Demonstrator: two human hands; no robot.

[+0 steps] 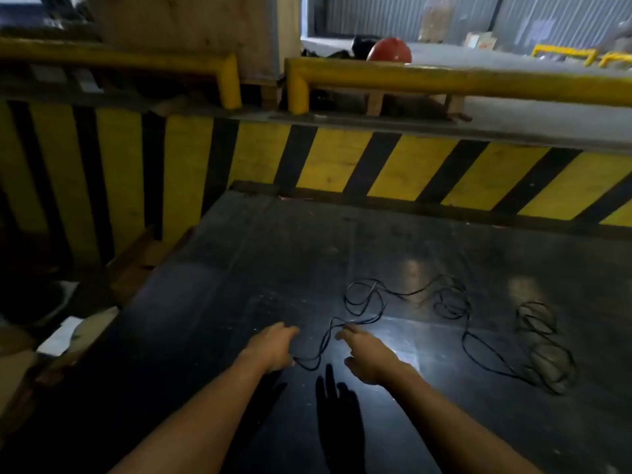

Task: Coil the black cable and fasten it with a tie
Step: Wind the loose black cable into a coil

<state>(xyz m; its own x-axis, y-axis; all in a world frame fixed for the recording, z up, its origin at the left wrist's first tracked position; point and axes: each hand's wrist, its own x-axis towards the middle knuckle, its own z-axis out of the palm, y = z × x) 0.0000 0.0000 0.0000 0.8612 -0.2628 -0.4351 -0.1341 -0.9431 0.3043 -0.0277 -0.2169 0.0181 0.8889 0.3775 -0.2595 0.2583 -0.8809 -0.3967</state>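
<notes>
Head view: black cable sprawls beyond both hands, left apparently pinching it, right released.

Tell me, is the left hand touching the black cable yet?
Touching. In the head view the black cable runs straight into the underside of the left hand near the thumb, with no gap showing, though the grip itself is hidden.

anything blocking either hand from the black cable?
Nothing visible. The black cable lies loose on the bare dark platform. The left hand is already at its near end and the right hand is open beside a strand.
</notes>
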